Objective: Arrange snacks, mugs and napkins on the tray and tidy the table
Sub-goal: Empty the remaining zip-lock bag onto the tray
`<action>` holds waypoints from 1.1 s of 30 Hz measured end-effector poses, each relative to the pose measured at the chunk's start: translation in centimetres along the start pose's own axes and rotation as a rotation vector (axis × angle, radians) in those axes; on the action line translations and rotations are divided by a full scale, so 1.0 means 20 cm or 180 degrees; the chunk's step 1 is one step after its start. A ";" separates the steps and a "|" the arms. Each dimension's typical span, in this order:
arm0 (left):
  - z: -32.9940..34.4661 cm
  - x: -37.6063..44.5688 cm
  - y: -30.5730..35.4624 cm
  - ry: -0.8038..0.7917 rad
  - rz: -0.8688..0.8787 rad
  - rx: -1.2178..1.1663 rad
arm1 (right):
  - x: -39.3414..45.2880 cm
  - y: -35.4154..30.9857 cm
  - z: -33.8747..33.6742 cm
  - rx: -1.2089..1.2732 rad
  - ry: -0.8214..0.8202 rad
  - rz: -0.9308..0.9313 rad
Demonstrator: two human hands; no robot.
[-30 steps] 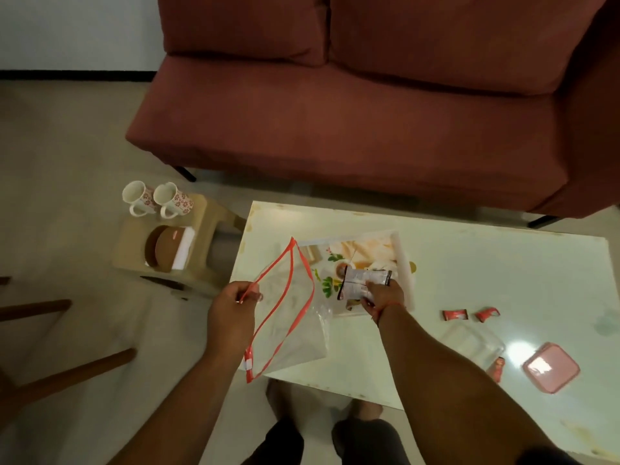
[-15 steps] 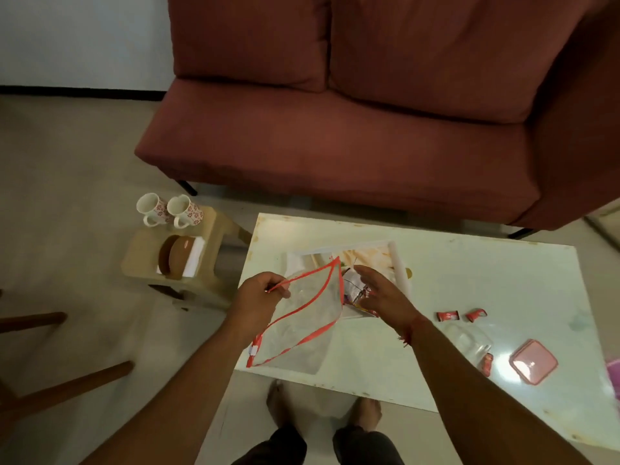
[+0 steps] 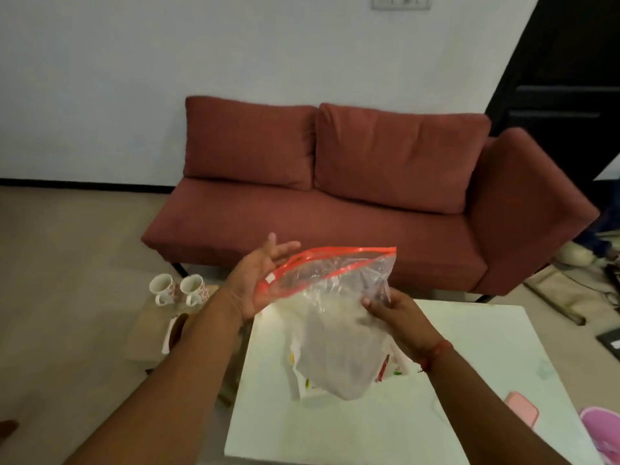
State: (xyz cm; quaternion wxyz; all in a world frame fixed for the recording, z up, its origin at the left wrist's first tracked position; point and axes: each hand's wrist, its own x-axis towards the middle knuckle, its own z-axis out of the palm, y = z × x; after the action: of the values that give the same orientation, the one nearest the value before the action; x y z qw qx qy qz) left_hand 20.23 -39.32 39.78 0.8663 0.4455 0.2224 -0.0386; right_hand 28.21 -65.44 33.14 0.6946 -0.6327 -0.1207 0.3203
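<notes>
Both hands hold the bag (image 3: pixel 330 317) above the table (image 3: pixel 469 364), the left hand (image 3: pixel 258 280) pinching its red rim, the right hand (image 3: pixel 399 317) gripping its side.

- I can read no words, brand names, numbers or signs anywhere in my view.
- The small white patch at the corner of the zip bag (image 3: pixel 330 297) looks blank to me.
- The mugs (image 3: pixel 179 288) carry only a red flower pattern, no lettering.
- The printed tray (image 3: pixel 295 367) under the bag shows coloured marks too blurred to read.
</notes>
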 end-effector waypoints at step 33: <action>0.34 -0.05 -0.21 -0.0377 0.1249 0.2032 | 0.06 -0.31 0.07 -0.0459 0.2071 -0.0679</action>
State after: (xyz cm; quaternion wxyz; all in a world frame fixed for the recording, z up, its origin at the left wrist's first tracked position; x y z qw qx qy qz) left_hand 20.65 -47.30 40.53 0.6862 0.7241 0.0592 0.0349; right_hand 30.10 -63.60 38.99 0.6797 -0.7330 0.0193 0.0181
